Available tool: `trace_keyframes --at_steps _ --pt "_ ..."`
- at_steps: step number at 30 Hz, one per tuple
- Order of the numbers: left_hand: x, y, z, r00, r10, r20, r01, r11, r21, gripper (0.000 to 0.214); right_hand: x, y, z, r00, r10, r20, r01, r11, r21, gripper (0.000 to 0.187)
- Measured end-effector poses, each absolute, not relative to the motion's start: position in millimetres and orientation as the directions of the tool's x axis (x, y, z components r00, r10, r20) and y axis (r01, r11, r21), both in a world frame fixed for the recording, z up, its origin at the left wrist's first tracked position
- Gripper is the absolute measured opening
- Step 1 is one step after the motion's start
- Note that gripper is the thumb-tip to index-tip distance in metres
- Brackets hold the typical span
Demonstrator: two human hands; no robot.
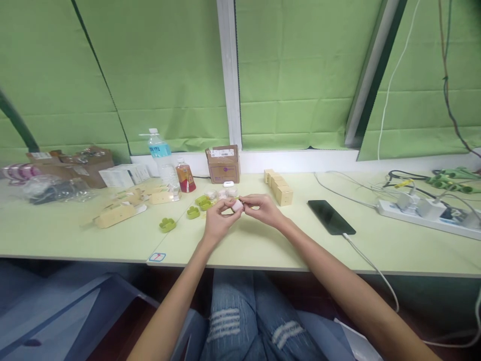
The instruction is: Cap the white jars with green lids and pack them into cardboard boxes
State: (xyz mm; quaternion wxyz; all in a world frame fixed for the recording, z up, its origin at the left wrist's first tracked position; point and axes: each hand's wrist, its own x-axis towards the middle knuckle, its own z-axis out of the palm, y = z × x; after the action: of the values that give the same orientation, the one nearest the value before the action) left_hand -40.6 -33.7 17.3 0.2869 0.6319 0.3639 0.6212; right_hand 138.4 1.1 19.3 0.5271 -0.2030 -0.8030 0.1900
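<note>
Presently both hands are brought together over the tabletop (259,245), fingertips closed on one small pale pink piece (237,206). My left hand (219,223) pinches it from the left, thumb on the near side; my right hand (264,209) pinches at its right end. The piece sits between them, back from the front edge; its finer detail is too small to make out.

Just beyond my fingers: more pale pieces (232,191), partly hidden, and a small white case (228,184). Left of my left hand, green flower-shaped cups, the nearest one (167,224) lying apart from the others.

Further out, right side: a row of yellow boxes (286,196) running toward the back edge, then a black smartphone (331,217) with a white cable plugged in, then a white power strip (432,215) near the right edge.

Toward the back edge: a brown carton (224,166), a bottle of red drink (185,176), a large blue-labelled bottle (161,152). Leftward, yellow card packaging (115,214).
</note>
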Motion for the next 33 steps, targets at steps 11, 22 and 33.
trace_keyframes --at_steps 11,22,33 --pt "-41.2 -33.5 16.1 0.036 0.809 0.587 0.142 -0.585 0.798 0.029 142.6 1.9 21.4 -0.396 0.532 0.749 0.152 0.842 -0.518 0.026" --pt "-44.2 -32.0 13.0 -0.021 0.833 0.554 0.126 -0.547 0.828 0.033 140.7 -1.2 24.3 -0.379 0.546 0.747 0.138 0.832 -0.538 0.024" --pt "-43.3 -34.2 12.8 -0.019 0.813 0.581 0.105 -0.576 0.810 0.033 142.1 -3.4 24.0 -0.370 0.574 0.731 0.129 0.811 -0.571 0.026"
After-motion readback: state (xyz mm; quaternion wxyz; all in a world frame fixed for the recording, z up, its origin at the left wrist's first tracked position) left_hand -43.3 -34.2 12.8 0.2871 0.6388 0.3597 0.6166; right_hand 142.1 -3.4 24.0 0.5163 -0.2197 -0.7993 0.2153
